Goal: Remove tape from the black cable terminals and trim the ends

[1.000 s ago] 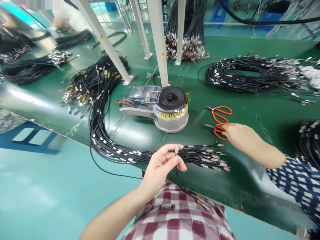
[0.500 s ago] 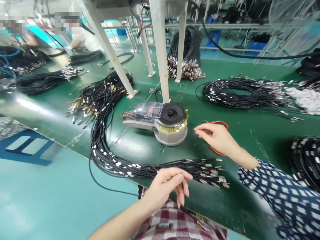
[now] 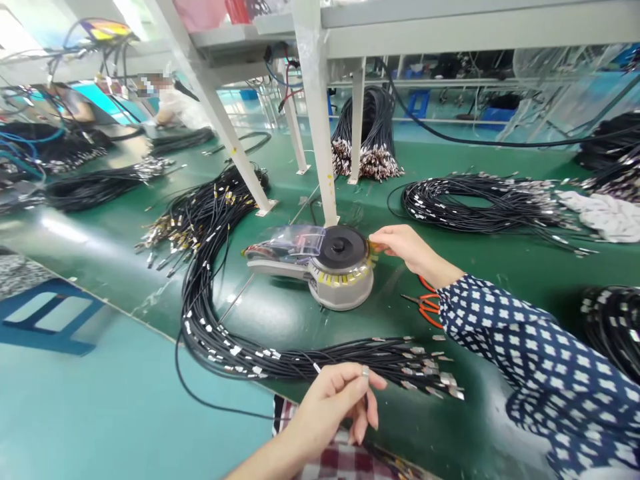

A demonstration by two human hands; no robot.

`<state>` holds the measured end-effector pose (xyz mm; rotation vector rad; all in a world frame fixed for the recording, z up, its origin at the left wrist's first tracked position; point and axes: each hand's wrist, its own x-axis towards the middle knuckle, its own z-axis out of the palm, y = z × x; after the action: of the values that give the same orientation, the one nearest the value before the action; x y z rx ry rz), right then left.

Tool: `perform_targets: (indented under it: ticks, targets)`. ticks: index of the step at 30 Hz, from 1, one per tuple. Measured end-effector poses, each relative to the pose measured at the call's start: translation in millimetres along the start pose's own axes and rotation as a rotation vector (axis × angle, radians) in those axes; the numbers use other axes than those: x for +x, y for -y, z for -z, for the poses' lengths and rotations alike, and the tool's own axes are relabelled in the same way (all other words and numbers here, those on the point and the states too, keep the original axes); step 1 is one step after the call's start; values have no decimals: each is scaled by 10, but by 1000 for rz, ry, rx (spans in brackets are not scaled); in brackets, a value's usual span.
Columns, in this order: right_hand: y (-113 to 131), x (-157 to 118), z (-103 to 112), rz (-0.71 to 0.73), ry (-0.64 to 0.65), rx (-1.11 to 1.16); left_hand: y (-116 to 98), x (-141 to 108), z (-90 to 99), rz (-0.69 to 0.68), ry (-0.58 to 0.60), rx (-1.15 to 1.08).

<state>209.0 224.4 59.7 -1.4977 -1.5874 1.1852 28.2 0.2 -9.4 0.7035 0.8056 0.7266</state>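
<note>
Near the front table edge, my left hand is closed, its fingers curled over the thumb. A small shiny piece shows at its fingertips; what it grips is too small to make out. A loose black cable runs from the bundle toward its wrist. My right hand pinches a yellow tape piece at the right rim of the round tape dispenser, which has a black disc on top and yellow strips around its side. A curved bundle of black cables with white labels passes behind my left hand.
Orange-handled scissors lie below my right forearm. White frame legs stand behind the dispenser. More cable bundles lie at the right, with a white cloth. Another person sits at the far left.
My right hand has moved left from above the scissors to the dispenser's rim, and its fingers have closed on tape. My left hand stays curled near the front edge. The camera view has tilted up.
</note>
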Motion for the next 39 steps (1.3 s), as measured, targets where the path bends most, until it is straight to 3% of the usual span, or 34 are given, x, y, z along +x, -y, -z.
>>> perform_targets:
  ticks: [7,14,19,22,25,27,30,32,35,39]
  targets:
    - [-49,2,62,188,-26,-164,-9,17,-15,-6,-28,2]
    - [-10,55,82,234,34,-313,-36,13,-54,-24,-23,1]
    - [67,-4,89,280,1,-403,-38,16,-63,-34,-43,13]
    - [148,-144,78,329,-106,-467,-44,1,-64,-49,-54,14]
    - [205,-453,11,420,-215,-470,-80,-22,-61,-85,-63,15]
    - [184,-740,-59,471,-156,-328,-118,-34,-56,-114,-72,14]
    - [41,-1184,-167,229,174,-19,-177,-46,-60,-138,-103,-8]
    - [-92,-1418,-234,64,287,112,-204,-56,-76,-137,-127,-19]
    - [-256,-1629,-335,-61,308,236,-220,-79,-112,-139,-157,-17]
    - [-357,-1718,-449,-109,308,345,-209,-112,-140,-155,-175,6]
